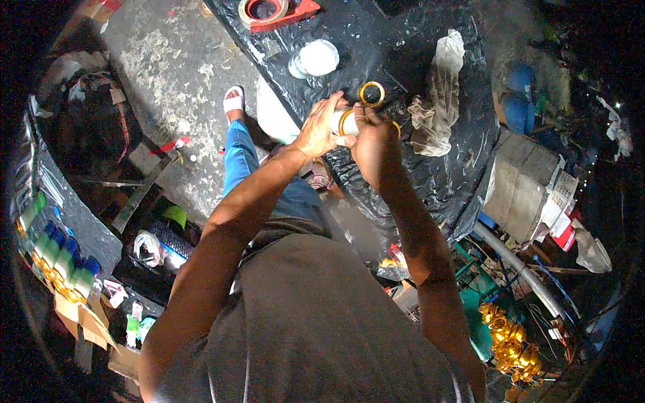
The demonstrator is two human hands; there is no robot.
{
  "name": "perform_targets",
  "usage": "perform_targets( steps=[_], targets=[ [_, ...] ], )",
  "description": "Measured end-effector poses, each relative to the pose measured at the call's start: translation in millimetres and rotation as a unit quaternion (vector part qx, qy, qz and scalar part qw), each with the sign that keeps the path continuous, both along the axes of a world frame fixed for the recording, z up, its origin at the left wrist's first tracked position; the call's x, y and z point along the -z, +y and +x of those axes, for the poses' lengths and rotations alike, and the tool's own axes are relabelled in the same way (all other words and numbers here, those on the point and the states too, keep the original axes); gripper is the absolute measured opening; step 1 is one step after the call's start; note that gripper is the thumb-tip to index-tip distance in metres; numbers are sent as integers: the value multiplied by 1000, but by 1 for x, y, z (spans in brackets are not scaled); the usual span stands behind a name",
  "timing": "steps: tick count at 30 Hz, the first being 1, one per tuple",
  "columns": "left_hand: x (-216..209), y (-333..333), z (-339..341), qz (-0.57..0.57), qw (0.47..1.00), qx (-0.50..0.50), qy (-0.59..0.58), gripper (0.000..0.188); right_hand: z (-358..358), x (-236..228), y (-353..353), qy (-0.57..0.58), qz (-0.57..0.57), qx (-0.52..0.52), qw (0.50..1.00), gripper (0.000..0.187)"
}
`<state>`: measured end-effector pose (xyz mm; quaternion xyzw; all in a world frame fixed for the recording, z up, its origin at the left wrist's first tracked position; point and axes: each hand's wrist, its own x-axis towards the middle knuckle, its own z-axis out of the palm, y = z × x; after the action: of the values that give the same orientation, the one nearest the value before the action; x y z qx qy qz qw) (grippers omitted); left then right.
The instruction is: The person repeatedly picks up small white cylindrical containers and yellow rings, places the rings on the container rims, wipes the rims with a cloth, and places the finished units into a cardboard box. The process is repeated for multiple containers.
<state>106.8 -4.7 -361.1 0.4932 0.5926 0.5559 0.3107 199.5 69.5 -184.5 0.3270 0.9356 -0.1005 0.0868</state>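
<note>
A white cylinder [338, 121] is gripped in my left hand [316, 129], which wraps its side. My right hand [376, 148] pinches a gold ring [343, 123] at the cylinder's right end; how far the ring sits over it is hidden by my fingers. Just beyond my hands, a second gold ring [371, 94] lies on the black-covered table [363, 195]. Part of another gold ring [396, 127] peeks out behind my right hand. A white round container [318, 58] stands farther up, near the table's left edge.
A crumpled grey cloth [440, 94] lies right of my hands. At the far edge sits a red tape dispenser [285, 15]. Bundled gold rings [508, 342] are at lower right. Capped cylinders [65, 262] stand at left. A cardboard box [521, 185] is beside the table.
</note>
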Motion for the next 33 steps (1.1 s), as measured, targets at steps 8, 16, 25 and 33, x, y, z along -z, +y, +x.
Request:
perform_targets(
  steps=[8, 16, 25, 33],
  targets=[
    [-1, 4, 1, -12, 999, -29, 21, 91, 11, 42, 26, 17, 44, -119, 992, 41],
    [-154, -64, -34, -107, 990, 37, 85, 95, 45, -82, 40, 221, -264, 94, 934, 69],
    [-255, -109, -33, -39, 960, 157, 230, 73, -9, -102, -33, 269, -349, 9, 898, 82],
    [-277, -128, -48, -81, 943, 175, 273, 79, 8, -154, -22, 378, -283, -47, 880, 91]
  ],
)
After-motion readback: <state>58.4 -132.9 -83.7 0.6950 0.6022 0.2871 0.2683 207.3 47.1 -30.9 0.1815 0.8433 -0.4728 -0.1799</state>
